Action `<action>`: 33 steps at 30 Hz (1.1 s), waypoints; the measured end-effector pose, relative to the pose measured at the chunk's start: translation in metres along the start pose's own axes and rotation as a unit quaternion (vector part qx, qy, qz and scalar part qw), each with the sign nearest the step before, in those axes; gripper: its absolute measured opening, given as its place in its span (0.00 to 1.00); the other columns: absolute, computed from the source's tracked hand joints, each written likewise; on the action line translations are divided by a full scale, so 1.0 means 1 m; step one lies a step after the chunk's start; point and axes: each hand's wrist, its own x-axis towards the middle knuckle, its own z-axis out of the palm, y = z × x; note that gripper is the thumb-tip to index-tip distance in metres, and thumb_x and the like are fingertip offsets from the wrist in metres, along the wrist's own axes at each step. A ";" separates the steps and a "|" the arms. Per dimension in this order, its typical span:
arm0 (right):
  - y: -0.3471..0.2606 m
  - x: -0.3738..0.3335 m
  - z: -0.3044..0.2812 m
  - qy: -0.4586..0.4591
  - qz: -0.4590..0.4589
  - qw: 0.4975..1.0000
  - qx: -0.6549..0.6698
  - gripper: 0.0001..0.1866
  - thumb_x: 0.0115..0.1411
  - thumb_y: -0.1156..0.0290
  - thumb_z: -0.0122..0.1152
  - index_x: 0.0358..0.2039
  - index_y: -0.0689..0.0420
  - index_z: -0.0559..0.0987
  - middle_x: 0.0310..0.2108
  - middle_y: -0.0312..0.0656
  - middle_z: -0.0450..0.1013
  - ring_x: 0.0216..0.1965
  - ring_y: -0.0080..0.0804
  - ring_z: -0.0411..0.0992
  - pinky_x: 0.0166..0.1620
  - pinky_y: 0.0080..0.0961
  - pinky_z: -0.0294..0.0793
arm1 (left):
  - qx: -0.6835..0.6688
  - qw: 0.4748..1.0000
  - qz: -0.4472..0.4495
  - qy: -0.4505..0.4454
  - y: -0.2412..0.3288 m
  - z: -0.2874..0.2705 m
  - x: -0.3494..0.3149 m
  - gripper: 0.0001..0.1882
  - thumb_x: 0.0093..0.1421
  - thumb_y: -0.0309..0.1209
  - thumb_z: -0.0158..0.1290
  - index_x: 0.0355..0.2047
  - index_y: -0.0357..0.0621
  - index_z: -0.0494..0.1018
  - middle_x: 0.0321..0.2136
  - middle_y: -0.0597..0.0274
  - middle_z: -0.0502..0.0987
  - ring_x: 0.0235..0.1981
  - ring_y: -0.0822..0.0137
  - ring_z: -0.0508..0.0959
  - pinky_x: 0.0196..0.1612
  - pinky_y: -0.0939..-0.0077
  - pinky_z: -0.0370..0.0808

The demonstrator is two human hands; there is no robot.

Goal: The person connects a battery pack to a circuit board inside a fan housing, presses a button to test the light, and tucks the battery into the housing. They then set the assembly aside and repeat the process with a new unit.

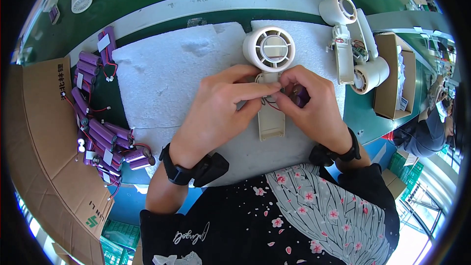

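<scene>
A white handheld fan with a round grilled head (pixel 269 49) lies on the foam in front of me, its handle shell (pixel 271 125) open and pointing toward me. Over the top of the handle, my left hand (pixel 223 103) is closed, its index fingertip meeting my right fingers; what it pinches is hidden. My right hand (pixel 316 103) curls around a purple cylindrical battery (pixel 300 96), partly covered by the fingers. Thin dark and red wires (pixel 271 103) run out below the fingertips across the shell.
White foam sheets (pixel 157 73) cover the green bench. Several purple batteries with wires (pixel 100 132) lie at left beside a large cardboard box (pixel 44 127). More fan parts (pixel 343 51) and a small carton (pixel 387 78) stand at right. Another person (pixel 424 132) is at far right.
</scene>
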 end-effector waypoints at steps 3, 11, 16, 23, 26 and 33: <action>0.001 0.000 -0.003 -0.034 0.026 0.999 0.011 0.12 0.50 0.77 0.68 0.34 0.59 0.74 0.23 0.33 0.69 0.22 0.14 0.65 0.26 0.14 0.65 | -0.017 1.000 -0.012 0.006 0.001 0.001 -0.001 0.21 0.46 0.14 0.52 0.40 0.47 0.82 0.38 0.52 0.80 0.31 0.60 0.81 0.33 0.74 0.76; 0.003 0.002 -0.025 -0.205 0.063 0.972 0.097 0.30 0.48 0.77 0.70 0.50 0.56 0.67 0.34 0.37 0.69 0.27 0.21 0.69 0.32 0.19 0.71 | -0.009 1.000 -0.004 0.010 -0.002 0.001 -0.003 0.21 0.48 0.14 0.52 0.40 0.46 0.81 0.39 0.52 0.79 0.33 0.60 0.81 0.35 0.74 0.77; 0.013 0.006 -0.027 -0.207 -0.036 0.972 0.108 0.37 0.48 0.77 0.69 0.57 0.56 0.62 0.39 0.39 0.69 0.31 0.26 0.73 0.36 0.22 0.74 | 0.013 0.999 -0.004 0.041 -0.005 -0.009 0.001 0.22 0.49 0.13 0.52 0.43 0.45 0.80 0.42 0.52 0.76 0.38 0.60 0.80 0.38 0.74 0.76; -0.010 0.006 -0.042 -0.138 0.176 0.942 0.251 0.21 0.55 0.80 0.61 0.50 0.62 0.71 0.38 0.40 0.72 0.31 0.27 0.76 0.32 0.23 0.76 | -0.046 0.997 -0.044 0.033 0.002 -0.015 0.002 0.21 0.52 0.13 0.53 0.45 0.45 0.79 0.45 0.53 0.73 0.42 0.64 0.78 0.41 0.76 0.77; -0.013 0.009 -0.041 -0.123 0.178 0.966 0.141 0.10 0.59 0.80 0.56 0.42 0.62 0.76 0.36 0.41 0.75 0.29 0.26 0.77 0.29 0.23 0.75 | -0.066 0.996 -0.051 0.036 -0.001 -0.014 0.002 0.20 0.53 0.14 0.53 0.45 0.45 0.79 0.45 0.54 0.74 0.40 0.64 0.79 0.40 0.76 0.77; 0.007 0.001 -0.028 0.016 -0.048 0.992 -0.116 0.08 0.56 0.77 0.63 0.37 0.61 0.79 0.34 0.42 0.76 0.26 0.33 0.76 0.30 0.26 0.75 | -0.064 0.996 -0.064 0.022 0.002 -0.011 0.002 0.20 0.53 0.14 0.52 0.46 0.43 0.78 0.48 0.54 0.72 0.42 0.67 0.79 0.40 0.79 0.77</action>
